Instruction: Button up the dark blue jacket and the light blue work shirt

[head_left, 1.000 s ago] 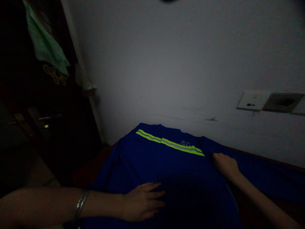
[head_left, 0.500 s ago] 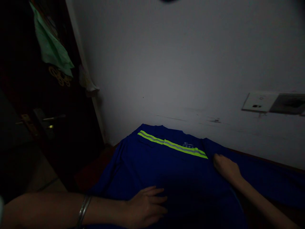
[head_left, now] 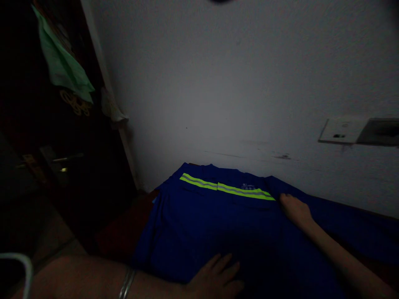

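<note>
A blue work jacket (head_left: 193, 216) lies spread out with its top edge by the wall. Across its chest runs a yellow-green reflective stripe (head_left: 199, 182) with a grey centre line, and small pale print sits just above the stripe. My left hand (head_left: 218, 277) rests on the lower front of the jacket, palm down, fingers apart. My right hand (head_left: 295, 209) is curled closed on the cloth just beyond the stripe's right end, where the sleeve (head_left: 339, 220) stretches off to the right. Dim light hides the fingertips of this hand.
Behind the jacket rises a pale wall (head_left: 218, 95) with a socket plate (head_left: 343, 131) at right. A dark door (head_left: 99, 166) with a handle (head_left: 67, 158) and a hanging green cloth (head_left: 65, 70) stands at left. A dark red surface (head_left: 124, 228) shows beside the jacket.
My left hand has slid right and nearer to me across the jacket. The jacket's left side has drawn inward, baring more red surface. My right hand stays closed at nearly the same spot.
</note>
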`<state>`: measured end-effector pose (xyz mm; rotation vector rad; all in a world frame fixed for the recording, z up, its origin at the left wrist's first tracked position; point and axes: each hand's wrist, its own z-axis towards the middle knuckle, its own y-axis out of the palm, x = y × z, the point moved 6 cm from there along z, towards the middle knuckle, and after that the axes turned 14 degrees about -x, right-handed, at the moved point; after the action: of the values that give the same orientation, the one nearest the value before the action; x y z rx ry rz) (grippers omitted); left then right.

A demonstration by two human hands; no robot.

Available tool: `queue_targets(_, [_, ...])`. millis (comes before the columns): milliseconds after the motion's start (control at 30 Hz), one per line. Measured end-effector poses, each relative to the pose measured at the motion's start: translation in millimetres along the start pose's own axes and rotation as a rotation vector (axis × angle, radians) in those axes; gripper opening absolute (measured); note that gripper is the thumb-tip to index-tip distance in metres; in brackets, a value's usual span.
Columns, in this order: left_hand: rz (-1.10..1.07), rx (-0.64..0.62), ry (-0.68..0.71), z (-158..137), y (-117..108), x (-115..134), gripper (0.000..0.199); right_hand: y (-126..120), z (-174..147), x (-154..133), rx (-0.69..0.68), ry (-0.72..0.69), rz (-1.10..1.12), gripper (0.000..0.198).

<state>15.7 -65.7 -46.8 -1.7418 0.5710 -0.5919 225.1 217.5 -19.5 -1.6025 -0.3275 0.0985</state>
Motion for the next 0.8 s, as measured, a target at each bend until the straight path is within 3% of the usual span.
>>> queue_targets(100, [-0.123,-0.023,0.044,-10,-16,1,0.036,-3,1,1,-0.055,0.003,0.004,0.028])
queue_targets(200, [-0.255,0.062,0.103,-32,-50,-7,0.041,-20,-7,-6,-0.049,0.012,-0.024,0.03])
queue_targets(333, [-0.107,0.026,0.032,-65,-83,-44,0.032,-54,-25,-40,0.092,-0.045,-0.066,0.028])
queue_targets(467, [0.089,-0.059,-0.356,-101,-90,-106,0.023,-76,-31,-86,0.166,-0.16,-0.039,0.029])
queue_targets(600, [0.128,-0.181,-0.794,-140,-71,-153,0.029,-87,-24,-126,0.155,-0.25,0.037,0.031])
queue_targets(667, [0.092,-0.227,-0.901,-155,-60,-164,0.041,-90,-19,-145,0.147,-0.294,0.069,0.031])
queue_targets(800, [0.051,-0.296,-0.96,-179,-52,-168,0.058,-87,-10,-174,0.106,-0.315,0.144,0.032])
